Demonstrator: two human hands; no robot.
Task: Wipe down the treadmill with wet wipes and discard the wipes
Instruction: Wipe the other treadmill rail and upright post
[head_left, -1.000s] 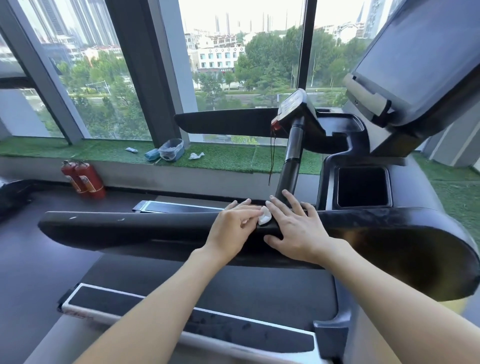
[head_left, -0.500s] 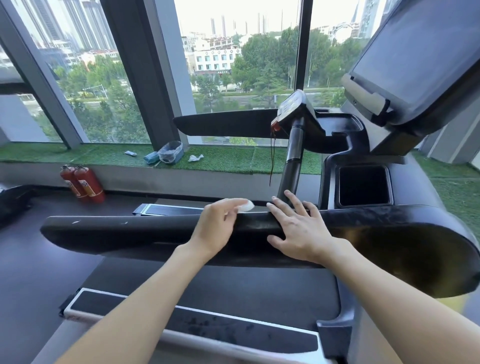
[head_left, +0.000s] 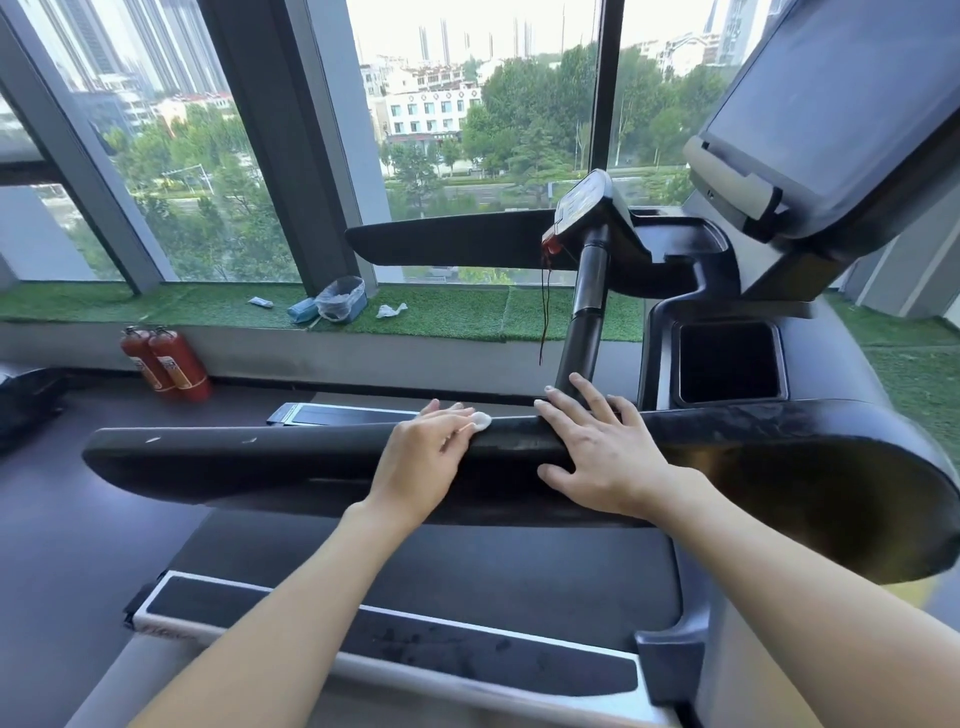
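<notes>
The treadmill's near black handrail (head_left: 249, 457) runs across the middle of the view. My left hand (head_left: 423, 457) lies over the rail and presses a small balled white wet wipe (head_left: 480, 421) against its top edge; most of the wipe is hidden under the fingers. My right hand (head_left: 597, 447) rests flat on the rail just to the right, fingers spread, holding nothing. The rail between my hands looks damp. The treadmill console screen (head_left: 831, 104) is at the upper right, the belt (head_left: 441, 571) below my arms.
On the green turf window ledge (head_left: 441, 312) sit a small bin lined with a clear bag (head_left: 340, 299), a blue wipes pack (head_left: 302, 310) and a crumpled white wipe (head_left: 389, 310). Two red fire extinguishers (head_left: 166, 364) stand on the floor at left. A far handrail (head_left: 447, 241) lies beyond.
My left hand slid left along the rail with the wipe, away from my right hand, then eased slightly back right. My right hand stayed planted on the rail.
</notes>
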